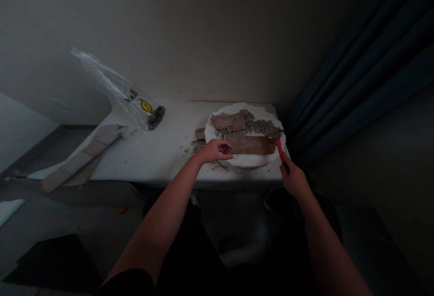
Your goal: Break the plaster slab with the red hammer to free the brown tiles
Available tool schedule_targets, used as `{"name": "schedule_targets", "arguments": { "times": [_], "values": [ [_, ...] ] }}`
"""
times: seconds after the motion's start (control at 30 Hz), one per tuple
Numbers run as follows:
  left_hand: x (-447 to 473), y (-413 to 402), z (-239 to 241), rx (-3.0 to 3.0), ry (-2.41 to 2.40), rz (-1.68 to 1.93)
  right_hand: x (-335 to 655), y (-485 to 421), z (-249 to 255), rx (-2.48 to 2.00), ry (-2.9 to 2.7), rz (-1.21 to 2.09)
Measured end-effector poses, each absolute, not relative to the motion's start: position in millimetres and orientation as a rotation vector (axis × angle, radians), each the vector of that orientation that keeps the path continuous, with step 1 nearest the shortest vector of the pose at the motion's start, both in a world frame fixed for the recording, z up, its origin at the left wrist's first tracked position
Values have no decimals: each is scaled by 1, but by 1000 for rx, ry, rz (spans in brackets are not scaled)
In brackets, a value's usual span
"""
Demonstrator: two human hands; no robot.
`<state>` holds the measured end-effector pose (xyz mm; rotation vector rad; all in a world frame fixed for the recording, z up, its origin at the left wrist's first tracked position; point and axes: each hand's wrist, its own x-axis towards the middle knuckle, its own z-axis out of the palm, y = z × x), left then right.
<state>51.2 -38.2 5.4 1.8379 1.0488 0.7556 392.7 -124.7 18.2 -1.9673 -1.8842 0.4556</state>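
Note:
A flat, brown cardboard-like strip (251, 145) lies across a round white board with an uneven edge (252, 156). At its left end is my left hand (217, 150), fingers curled against the strip and thumb along its near side. My right hand (294, 179) is closed around a red-and-black-handled tool (281, 151). The tool's far end meets grey-brown crumbs at the strip's right end, so its tip is hard to make out. Behind the strip lie a second rough brown piece (230, 122) and a heap of crumbs (262, 127).
A clear plastic bag with a yellow print (135, 103) stands on the white-covered table (172, 128). Long cardboard pieces (79, 162) overhang its left end. More brown scraps (199, 134) sit beside the board. A dark blue curtain (356, 74) hangs at right.

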Motion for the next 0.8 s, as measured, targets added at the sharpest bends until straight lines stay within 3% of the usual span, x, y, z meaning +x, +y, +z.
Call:
{"name": "schedule_targets", "arguments": {
  "times": [0.27, 0.8],
  "values": [
    [141, 7, 2, 1936, 1218, 1041, 392, -125, 22, -1949, -1866, 508],
    [138, 26, -22, 1952, 1393, 891, 396, -123, 20, -1917, -1839, 525]
  ]
}}
